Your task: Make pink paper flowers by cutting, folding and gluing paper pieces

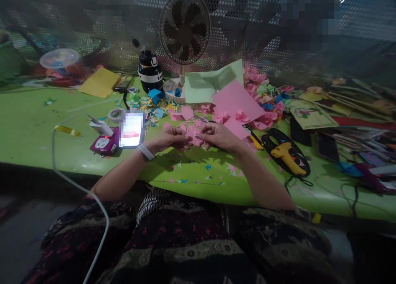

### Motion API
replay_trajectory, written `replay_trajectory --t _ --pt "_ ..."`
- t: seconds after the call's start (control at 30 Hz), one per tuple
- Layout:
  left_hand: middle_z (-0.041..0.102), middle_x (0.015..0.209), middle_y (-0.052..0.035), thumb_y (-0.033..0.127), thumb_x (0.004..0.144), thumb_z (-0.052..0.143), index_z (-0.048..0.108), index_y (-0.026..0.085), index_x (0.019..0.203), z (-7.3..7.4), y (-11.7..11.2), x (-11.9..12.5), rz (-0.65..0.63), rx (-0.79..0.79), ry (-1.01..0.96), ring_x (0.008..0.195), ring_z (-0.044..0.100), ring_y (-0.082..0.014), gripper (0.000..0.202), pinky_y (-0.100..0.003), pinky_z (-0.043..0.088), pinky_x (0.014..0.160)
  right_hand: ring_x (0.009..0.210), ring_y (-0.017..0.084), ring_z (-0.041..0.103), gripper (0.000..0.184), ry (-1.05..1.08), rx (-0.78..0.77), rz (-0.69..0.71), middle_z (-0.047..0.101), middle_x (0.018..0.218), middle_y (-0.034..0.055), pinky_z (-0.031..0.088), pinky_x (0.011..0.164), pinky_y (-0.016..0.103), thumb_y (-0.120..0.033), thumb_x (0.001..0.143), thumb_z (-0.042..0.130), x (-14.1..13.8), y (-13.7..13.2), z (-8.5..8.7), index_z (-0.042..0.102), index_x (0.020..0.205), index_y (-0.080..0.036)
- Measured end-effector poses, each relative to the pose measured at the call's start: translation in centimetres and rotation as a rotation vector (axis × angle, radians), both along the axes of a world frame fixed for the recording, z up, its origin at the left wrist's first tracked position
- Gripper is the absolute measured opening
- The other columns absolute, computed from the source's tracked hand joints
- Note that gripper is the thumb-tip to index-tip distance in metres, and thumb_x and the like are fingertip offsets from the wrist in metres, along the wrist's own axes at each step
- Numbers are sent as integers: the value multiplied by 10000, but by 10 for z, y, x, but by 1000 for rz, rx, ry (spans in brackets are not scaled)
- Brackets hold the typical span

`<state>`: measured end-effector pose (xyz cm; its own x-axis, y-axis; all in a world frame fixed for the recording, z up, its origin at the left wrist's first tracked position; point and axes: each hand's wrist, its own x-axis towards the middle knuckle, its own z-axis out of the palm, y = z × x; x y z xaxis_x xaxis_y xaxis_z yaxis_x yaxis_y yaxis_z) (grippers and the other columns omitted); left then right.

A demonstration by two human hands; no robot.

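Observation:
My left hand (173,138) and my right hand (215,135) are close together over the front middle of the table. Between their fingertips is a small pink paper piece (194,134), pinched from both sides; its outline blends with the pink scraps behind it. Just past my hands lie pink paper pieces (187,112). A large pink sheet (236,100) leans over a pile of pink paper flowers (267,120) to the right. Beyond it stands a folded light green sheet (213,80).
On the left are a lit phone (131,129), a purple power socket (105,144) and a white cable (55,152). A fan (185,30) and black bottle (150,76) stand behind. To the right lie a yellow glue gun (286,155) and a dark phone (327,147).

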<state>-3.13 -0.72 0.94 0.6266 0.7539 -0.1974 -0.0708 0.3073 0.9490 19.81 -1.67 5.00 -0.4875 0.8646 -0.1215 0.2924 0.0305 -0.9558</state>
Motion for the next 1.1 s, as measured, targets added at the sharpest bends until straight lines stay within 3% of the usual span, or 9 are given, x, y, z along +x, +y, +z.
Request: replay_trajectory --t 0.13,0.3,0.53,0.9,1.1 --pt "769 730 -82 330 721 886 712 138 736 -1 0 1 8 12 -6 620 732 -138 260 -214 599 590 487 90 603 348 12 -30 -25 652 614 -17 516 466 218 -413 745 859 -1 -1 1 606 773 -175" --pt "768 762 -102 327 733 878 704 127 745 -3 0 1 29 24 17 683 748 -175 266 -295 625 673 498 89 614 330 29 -50 -16 670 659 -10 546 498 227 -397 750 858 -2 -2 0 628 809 -167" --pt "775 807 -87 340 750 854 743 159 786 -8 1 1 31 52 -5 710 750 -172 216 -261 615 630 546 97 617 301 24 23 35 654 676 -9 559 526 238 -414 795 813 -3 -2 -3 646 826 -166" --pt "755 743 -66 313 699 875 749 157 753 -4 0 2 85 105 36 650 721 -151 207 -243 609 599 549 92 614 250 13 44 -7 640 675 -13 556 535 234 -378 833 778 -6 -2 -8 650 836 -163" --pt "735 708 -57 305 736 862 720 126 738 -1 1 0 65 90 88 607 690 -119 229 -262 614 659 564 90 619 221 22 31 -7 643 688 -12 557 551 228 -345 837 774 -5 -1 -9 655 850 -160"
